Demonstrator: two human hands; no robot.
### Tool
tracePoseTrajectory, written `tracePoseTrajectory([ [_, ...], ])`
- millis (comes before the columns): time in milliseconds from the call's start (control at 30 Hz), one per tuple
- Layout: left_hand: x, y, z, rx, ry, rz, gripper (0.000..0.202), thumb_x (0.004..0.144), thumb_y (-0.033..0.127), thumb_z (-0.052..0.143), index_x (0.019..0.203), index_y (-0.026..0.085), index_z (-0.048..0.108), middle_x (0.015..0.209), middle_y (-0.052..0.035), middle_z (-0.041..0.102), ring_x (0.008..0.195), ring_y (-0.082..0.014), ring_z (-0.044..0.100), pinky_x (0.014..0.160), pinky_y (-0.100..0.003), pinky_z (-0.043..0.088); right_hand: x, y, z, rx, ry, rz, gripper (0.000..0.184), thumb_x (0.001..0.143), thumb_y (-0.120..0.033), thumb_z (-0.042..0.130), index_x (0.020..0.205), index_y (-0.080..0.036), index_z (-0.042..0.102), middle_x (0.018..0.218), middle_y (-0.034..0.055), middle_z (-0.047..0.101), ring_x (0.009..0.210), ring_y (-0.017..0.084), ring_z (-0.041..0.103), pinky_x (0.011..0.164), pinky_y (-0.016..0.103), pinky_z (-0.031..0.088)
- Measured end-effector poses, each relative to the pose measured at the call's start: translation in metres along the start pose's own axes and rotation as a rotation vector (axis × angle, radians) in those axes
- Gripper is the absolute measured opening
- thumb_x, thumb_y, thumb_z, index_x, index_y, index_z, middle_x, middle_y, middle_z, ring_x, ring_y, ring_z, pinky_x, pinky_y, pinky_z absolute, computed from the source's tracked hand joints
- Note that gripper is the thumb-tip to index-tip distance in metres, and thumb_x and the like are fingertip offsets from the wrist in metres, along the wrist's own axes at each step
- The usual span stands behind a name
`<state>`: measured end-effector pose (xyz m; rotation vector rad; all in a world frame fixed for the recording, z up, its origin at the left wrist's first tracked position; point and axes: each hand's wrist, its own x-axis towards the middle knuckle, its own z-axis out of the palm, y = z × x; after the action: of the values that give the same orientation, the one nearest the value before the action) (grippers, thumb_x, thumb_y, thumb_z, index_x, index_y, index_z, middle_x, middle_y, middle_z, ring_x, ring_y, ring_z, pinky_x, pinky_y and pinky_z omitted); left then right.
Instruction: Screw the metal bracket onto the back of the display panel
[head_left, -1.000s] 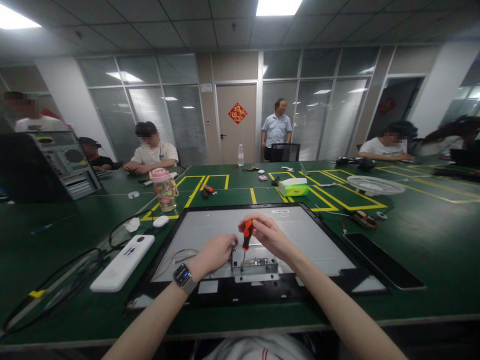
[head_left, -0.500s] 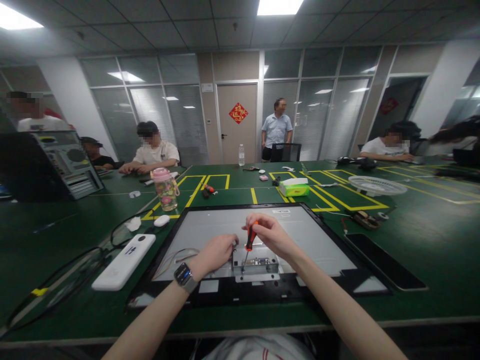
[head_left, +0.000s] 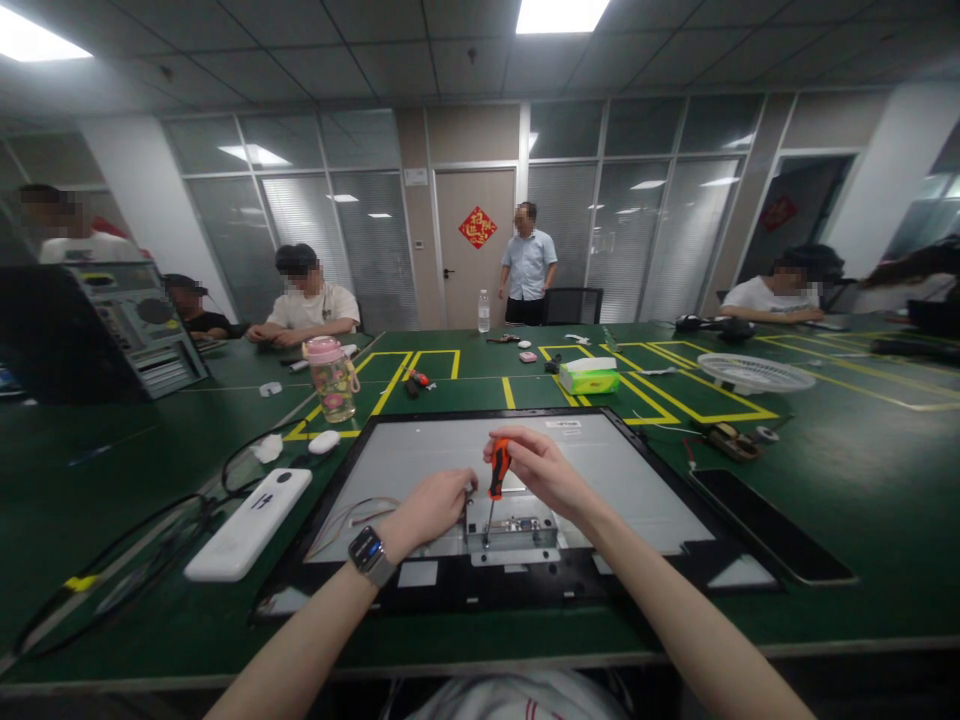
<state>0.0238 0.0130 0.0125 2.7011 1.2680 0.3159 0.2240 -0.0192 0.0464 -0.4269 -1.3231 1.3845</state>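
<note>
My right hand (head_left: 541,468) is closed round the orange-and-black handle of a screwdriver (head_left: 499,466). Its shaft slants down to the front left of a silver metal bracket (head_left: 516,552) that carries a row of connectors. My left hand (head_left: 433,508), with a watch on the wrist, has its fingers curled against the bracket's upper left corner. Their tips are partly hidden. Under both hands a flat display panel (head_left: 615,465) with a black border and grey back lies on the table. Thin coloured wires (head_left: 349,515) run along the panel left of my left hand.
Left of the panel lie a white power bank (head_left: 251,525) and black cables (head_left: 142,560); a pink-lidded bottle (head_left: 330,380) stands behind. On the right are a black phone (head_left: 769,520) and a white round grille (head_left: 754,372). A tissue pack (head_left: 589,376) sits beyond. Several people are around the table.
The screwdriver handle has shifted slightly left and stands more upright, its tip lower on the bracket. My left hand stays in place. The person standing at the back has moved left.
</note>
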Motion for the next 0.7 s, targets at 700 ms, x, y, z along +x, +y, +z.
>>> tracePoseTrajectory([
  [700, -0.0001, 0.0015, -0.0014, -0.015, -0.011, 0.006, 0.03, 0.091, 0.008, 0.038, 0.105, 0.019, 0.062, 0.101, -0.0082, 0.071, 0.095, -0.0239, 0.067, 0.083, -0.031, 0.046, 0.0002, 0.0035, -0.0004, -0.055, 0.012, -0.055, 0.021, 0.073, -0.042, 0.079, 0.085, -0.024, 0.076, 0.092, 0.0005, 0.066, 0.079, 0.013, 0.063, 0.079, 0.029, 0.048],
])
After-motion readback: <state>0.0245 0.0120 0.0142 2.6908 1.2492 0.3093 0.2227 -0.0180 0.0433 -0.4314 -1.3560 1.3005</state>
